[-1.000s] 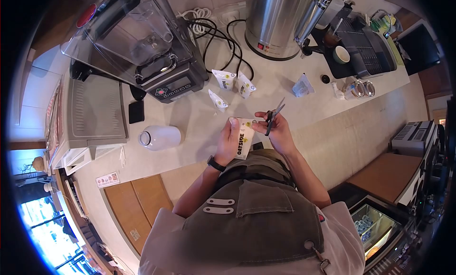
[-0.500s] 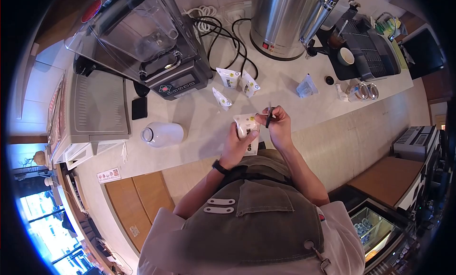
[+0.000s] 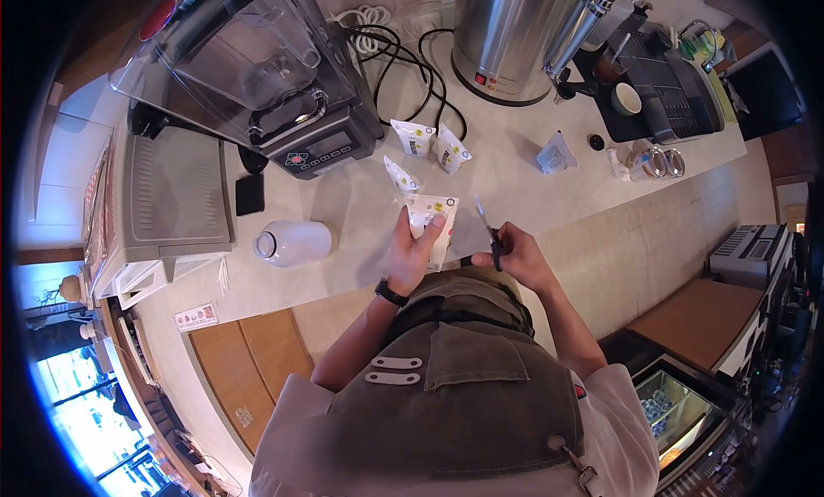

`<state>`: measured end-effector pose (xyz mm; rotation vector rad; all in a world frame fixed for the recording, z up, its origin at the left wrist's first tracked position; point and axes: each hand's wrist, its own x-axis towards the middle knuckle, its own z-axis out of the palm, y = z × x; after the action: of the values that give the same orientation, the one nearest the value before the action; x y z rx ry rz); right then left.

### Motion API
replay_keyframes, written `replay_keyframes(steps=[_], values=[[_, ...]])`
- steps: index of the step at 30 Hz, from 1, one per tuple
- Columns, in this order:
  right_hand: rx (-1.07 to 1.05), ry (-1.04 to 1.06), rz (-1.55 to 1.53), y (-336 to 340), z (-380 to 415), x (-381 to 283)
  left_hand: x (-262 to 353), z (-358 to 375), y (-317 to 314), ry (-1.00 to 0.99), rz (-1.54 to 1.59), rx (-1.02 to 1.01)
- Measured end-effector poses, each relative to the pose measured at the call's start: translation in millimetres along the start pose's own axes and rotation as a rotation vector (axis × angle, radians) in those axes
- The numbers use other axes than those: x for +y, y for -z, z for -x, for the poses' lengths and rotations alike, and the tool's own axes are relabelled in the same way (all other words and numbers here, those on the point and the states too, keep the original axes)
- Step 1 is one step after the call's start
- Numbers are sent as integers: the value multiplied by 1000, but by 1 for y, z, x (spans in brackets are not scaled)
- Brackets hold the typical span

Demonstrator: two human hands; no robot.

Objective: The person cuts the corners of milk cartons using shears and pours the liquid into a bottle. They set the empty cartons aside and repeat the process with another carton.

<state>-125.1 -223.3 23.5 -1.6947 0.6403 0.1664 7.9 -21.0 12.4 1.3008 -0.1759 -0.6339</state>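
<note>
My left hand (image 3: 411, 255) grips a white printed pouch (image 3: 439, 208) by its side, thumb across the front, above the counter's near edge. Black-handled scissors (image 3: 495, 244) are in my right hand (image 3: 521, 256), blades pointing up and away, apart from the pouch. Just beyond the held pouch stand similar white pouches: one (image 3: 401, 174) right behind it, one (image 3: 414, 138) farther back and one (image 3: 452, 150) to the right. A white bottle (image 3: 296, 243) with a dark-rimmed mouth lies left of my left hand.
A blender (image 3: 300, 111) and a grey appliance (image 3: 176, 188) occupy the left side. At the back stands a steel urn (image 3: 515, 42) near black cables (image 3: 425, 76). Toward the right are a bluish-white packet (image 3: 556, 155), glass jars (image 3: 657, 163) and a cup (image 3: 626, 100) on a dark machine.
My right hand has moved right and down, taking the scissors away from the pouch. My left hand has shifted the pouch slightly left and up.
</note>
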Motion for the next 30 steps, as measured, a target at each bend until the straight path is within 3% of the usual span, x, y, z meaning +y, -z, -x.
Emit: replay_keyframes(steps=[5, 14, 27, 30], values=[[6, -26, 160, -9, 4, -9, -4, -1, 1, -9, -27, -52], [7, -34, 164, -14, 4, -13, -4, 0, 1, 14, -37, -108], [46, 75, 353, -12, 6, -11, -5, -1, 11, 98, -3, -191], [91, 73, 356, -15, 2, 2, -21, -10, 17, 30, -77, -262]])
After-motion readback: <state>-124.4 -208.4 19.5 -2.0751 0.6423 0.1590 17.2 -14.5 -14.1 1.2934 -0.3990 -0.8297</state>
